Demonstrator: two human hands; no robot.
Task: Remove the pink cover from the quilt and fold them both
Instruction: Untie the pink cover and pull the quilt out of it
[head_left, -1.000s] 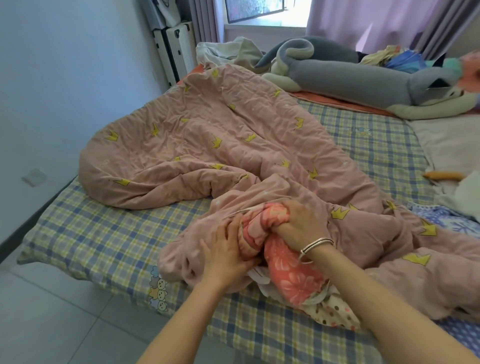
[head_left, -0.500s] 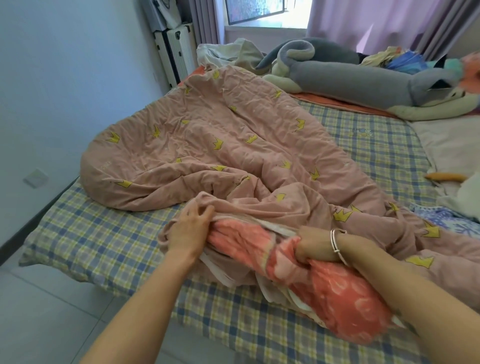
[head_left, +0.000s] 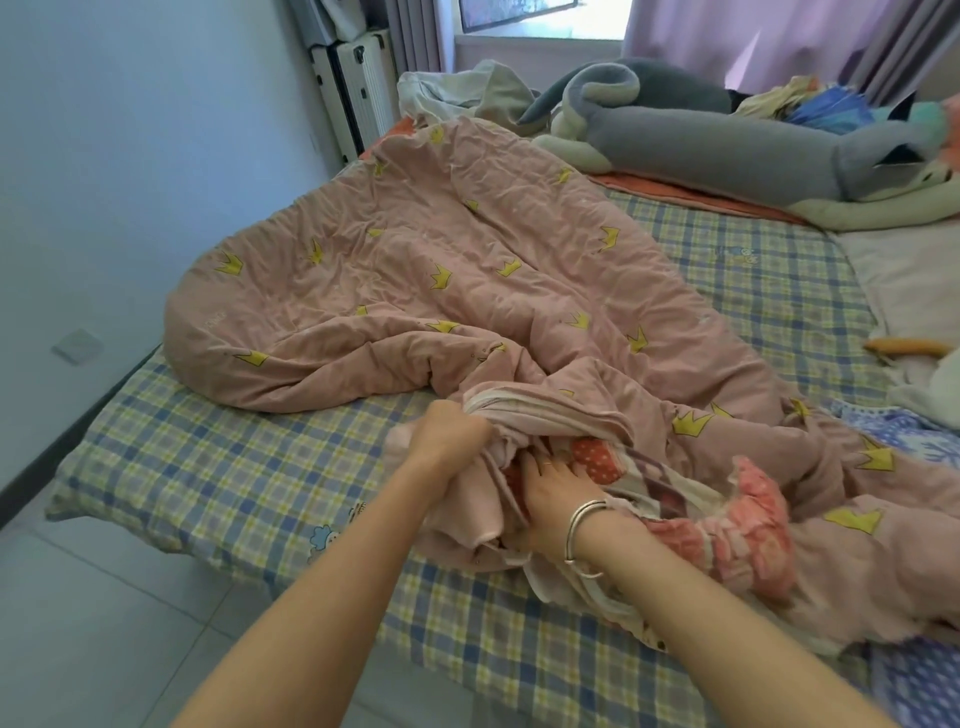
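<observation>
The pink cover with yellow crowns lies crumpled across the bed, still wrapped round most of the quilt. Part of the quilt, coral and white with red dotted patches, sticks out of the cover's opening near the bed's front edge. My left hand grips the bunched rim of the cover's opening. Beside it, my right hand, with a silver bangle on the wrist, reaches into the opening, fingers on the quilt inside; its fingertips are hidden by cloth.
The bed has a blue and yellow checked sheet. A long grey plush toy and loose clothes lie along the far side. A white radiator stands by the wall at the back left. Tiled floor lies in front.
My right hand let go of the pulled-out coral quilt and moved left into the cover's opening. My left hand shifted right and now bunches the cover's rim. More quilt lies outside.
</observation>
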